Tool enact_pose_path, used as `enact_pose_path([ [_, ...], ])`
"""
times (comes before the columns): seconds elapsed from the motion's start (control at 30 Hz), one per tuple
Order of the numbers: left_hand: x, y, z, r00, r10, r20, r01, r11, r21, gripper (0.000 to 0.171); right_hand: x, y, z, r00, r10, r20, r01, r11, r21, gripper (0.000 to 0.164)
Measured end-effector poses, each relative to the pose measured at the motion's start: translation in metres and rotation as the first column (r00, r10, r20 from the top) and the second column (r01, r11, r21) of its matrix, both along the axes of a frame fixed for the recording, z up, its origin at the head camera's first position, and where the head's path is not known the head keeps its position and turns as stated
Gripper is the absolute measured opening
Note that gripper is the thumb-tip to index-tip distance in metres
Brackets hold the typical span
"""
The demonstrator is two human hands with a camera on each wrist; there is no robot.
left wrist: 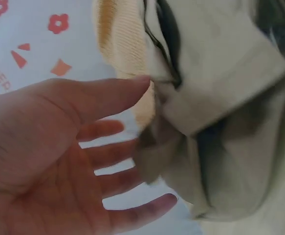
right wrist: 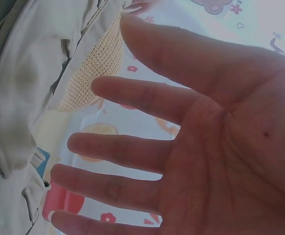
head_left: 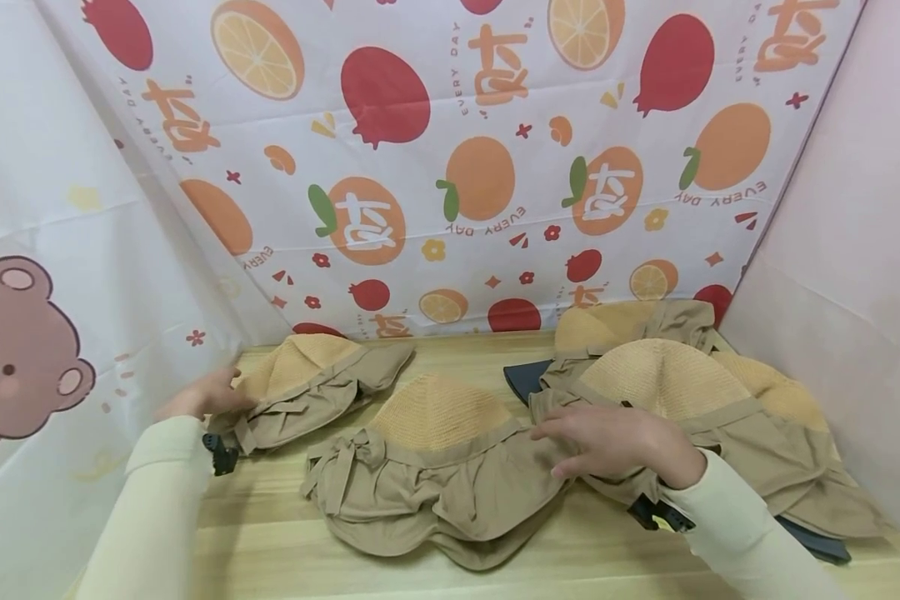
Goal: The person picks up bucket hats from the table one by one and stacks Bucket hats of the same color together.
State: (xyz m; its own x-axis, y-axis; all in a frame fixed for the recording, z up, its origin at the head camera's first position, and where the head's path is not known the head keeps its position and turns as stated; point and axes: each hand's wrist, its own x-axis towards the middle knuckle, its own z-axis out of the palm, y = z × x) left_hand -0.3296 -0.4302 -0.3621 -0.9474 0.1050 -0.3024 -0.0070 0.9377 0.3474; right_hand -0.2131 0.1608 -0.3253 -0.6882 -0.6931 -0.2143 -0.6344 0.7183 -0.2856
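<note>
A sun hat with a woven straw crown and a khaki ruffled fabric brim lies mid-table, its bow at the left. Over the right part of its brim hovers my right hand, fingers spread and nothing in the palm. Further left, a second hat of the same kind lies near the back wall. My left hand is at its left end, fingers extended and apart. In the left wrist view the thumb overlaps the edge of that hat's khaki brim; the other fingers are straight.
Several similar hats are heaped at the right, with dark blue pieces showing beneath them. A fruit-print cloth hangs behind the wooden table. White cloth walls stand on both sides.
</note>
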Motion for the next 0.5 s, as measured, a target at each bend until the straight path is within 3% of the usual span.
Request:
enact_pose_path([
  [0.1,0.002,-0.004,-0.005,0.999,0.036,-0.003,-0.036,0.999,0.039,0.111,0.0,0.001,0.0,1.0,0.003,-0.011,-0.003,1.0,-0.004,0.055],
  [0.17,0.004,-0.005,-0.006,0.997,0.075,0.004,-0.075,0.996,0.038,0.106,0.0,0.001,0.0,1.0,0.007,-0.015,-0.007,1.0,-0.006,0.055],
  [0.23,0.006,-0.006,-0.006,0.994,0.107,0.015,-0.108,0.994,0.036,0.088,0.001,0.0,0.0,1.0,0.008,-0.013,-0.008,1.0,-0.005,0.055],
  [0.37,0.011,-0.006,-0.006,0.99,0.134,0.049,-0.137,0.988,0.072,0.037,0.0,0.0,0.0,1.0,0.007,-0.002,-0.007,1.0,-0.006,0.055],
  [0.4,0.013,-0.004,-0.005,0.988,0.141,0.06,-0.146,0.985,0.096,0.031,0.0,0.0,0.0,1.0,0.005,0.003,-0.005,1.0,-0.007,0.054],
  [0.5,0.017,0.0,0.0,0.99,0.129,0.051,-0.135,0.98,0.146,0.041,0.0,0.0,-0.001,1.0,0.003,0.009,-0.003,1.0,-0.011,0.053],
])
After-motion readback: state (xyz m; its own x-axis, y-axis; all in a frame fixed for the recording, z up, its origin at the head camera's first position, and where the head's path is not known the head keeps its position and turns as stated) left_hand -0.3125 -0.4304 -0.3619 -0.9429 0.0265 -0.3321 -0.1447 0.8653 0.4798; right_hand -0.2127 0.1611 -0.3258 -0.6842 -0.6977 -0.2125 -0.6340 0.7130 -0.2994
